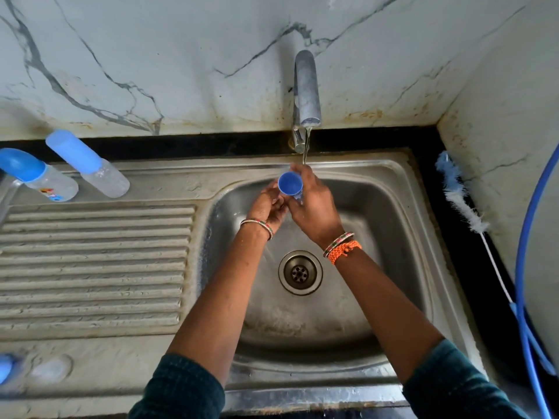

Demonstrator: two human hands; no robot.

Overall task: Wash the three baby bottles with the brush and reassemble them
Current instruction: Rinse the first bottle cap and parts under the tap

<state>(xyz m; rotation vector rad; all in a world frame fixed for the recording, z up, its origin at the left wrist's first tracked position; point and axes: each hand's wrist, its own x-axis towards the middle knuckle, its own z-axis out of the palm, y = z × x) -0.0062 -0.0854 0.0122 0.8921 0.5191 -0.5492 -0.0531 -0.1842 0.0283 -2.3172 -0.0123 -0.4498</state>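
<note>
Over the sink basin [378,225], my right hand [314,207] grips a blue bottle cap [289,183], its open side facing me, under the thin stream from the tap [306,89]. My left hand [266,207] sits just left of the cap with fingers curled toward it; whether it touches the cap is unclear. Two capped baby bottles lie on the drainboard at the back left: one with a rounded blue cap [39,176] and one with a tall blue cap [87,164]. The bottle brush [459,195] lies on the black counter to the right.
The ribbed drainboard [96,261] spans the left. A blurred blue and clear item [9,370] sits at the lower left edge. A blue hose [523,237] curves down the right side. The drain [300,272] is open below my wrists.
</note>
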